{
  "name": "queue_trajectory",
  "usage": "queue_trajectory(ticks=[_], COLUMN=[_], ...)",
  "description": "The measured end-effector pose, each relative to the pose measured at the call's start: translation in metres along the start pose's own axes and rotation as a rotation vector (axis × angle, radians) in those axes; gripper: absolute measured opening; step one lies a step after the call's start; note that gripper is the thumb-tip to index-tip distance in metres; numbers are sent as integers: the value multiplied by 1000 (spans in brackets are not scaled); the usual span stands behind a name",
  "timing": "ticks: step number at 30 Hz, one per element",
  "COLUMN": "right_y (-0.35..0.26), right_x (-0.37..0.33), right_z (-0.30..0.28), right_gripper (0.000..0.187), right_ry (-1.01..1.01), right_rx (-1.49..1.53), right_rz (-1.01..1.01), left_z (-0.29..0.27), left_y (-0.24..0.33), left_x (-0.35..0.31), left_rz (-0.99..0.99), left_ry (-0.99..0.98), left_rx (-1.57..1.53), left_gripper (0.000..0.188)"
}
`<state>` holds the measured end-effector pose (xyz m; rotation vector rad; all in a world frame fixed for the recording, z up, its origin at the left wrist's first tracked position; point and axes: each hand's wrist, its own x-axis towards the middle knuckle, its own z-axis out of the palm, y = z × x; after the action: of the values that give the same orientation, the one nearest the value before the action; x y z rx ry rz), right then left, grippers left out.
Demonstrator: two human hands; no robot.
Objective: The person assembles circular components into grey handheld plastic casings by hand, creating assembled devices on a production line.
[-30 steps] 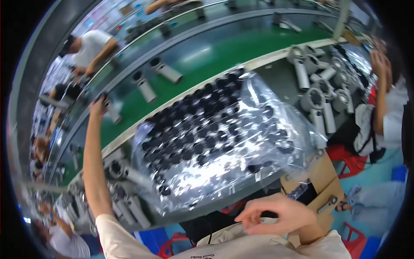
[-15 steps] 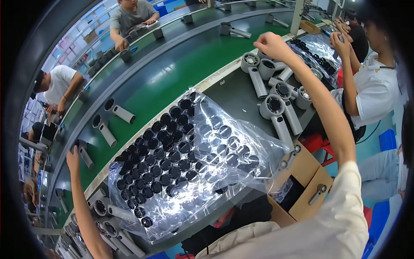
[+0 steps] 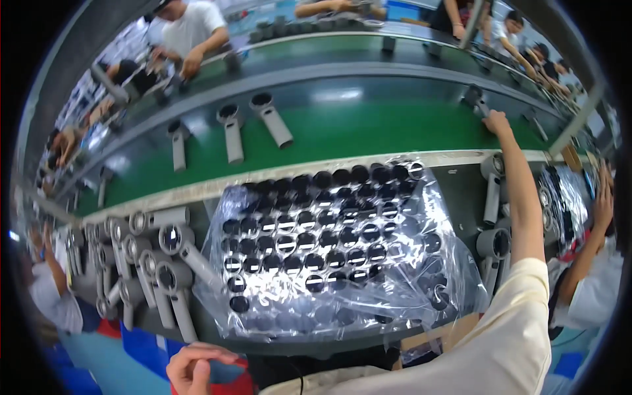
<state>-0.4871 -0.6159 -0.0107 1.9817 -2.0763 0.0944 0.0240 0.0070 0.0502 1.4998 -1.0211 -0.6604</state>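
Observation:
My right hand [image 3: 497, 123] reaches far over the green belt, its fingers closed on the handle end of a grey handheld fan [image 3: 474, 96]. My left hand [image 3: 201, 367] is low at the near edge, below the bench. Its fingers are loosely curled with the thumb apart, and nothing shows in it. Between my arms, a clear plastic bag [image 3: 454, 263] lies spread on the bench, with rows of round black caps [image 3: 306, 220] in and under it. More grey handheld fans [image 3: 178, 280] are piled left of the bag.
The green conveyor belt [image 3: 349, 128] runs across, carrying several fans [image 3: 230, 131] at left. A few fans [image 3: 494, 243] stand right of the bag, near my forearm. Co-workers sit across the belt and at both sides. A cardboard box [image 3: 454, 332] is below the bench.
The view has turned left. My right hand has moved out over the belt and taken hold of a fan. My left hand has left the belt and come back to the near edge.

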Motion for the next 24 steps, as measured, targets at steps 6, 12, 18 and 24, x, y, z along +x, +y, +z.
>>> queue_trajectory(ticks=[6, 12, 18, 24], right_y=[-46, -178, -192, -148], right_x=[-20, -272, -459, -383], right_z=[-104, -233, -246, -204], right_gripper=[43, 48, 37, 13], right_ry=[126, -23, -48, 44], right_rx=[-17, 513, 661, 881], right_rz=[-469, -589, -938, -507], left_z=[50, 127, 163, 124], left_y=[5, 18, 23, -9], left_x=[9, 61, 59, 39], left_rz=[1, -51, -126, -249], left_ry=[-16, -26, 61, -185], left_rx=[-469, -846, -1107, -1364], left_gripper=[29, 56, 48, 38])
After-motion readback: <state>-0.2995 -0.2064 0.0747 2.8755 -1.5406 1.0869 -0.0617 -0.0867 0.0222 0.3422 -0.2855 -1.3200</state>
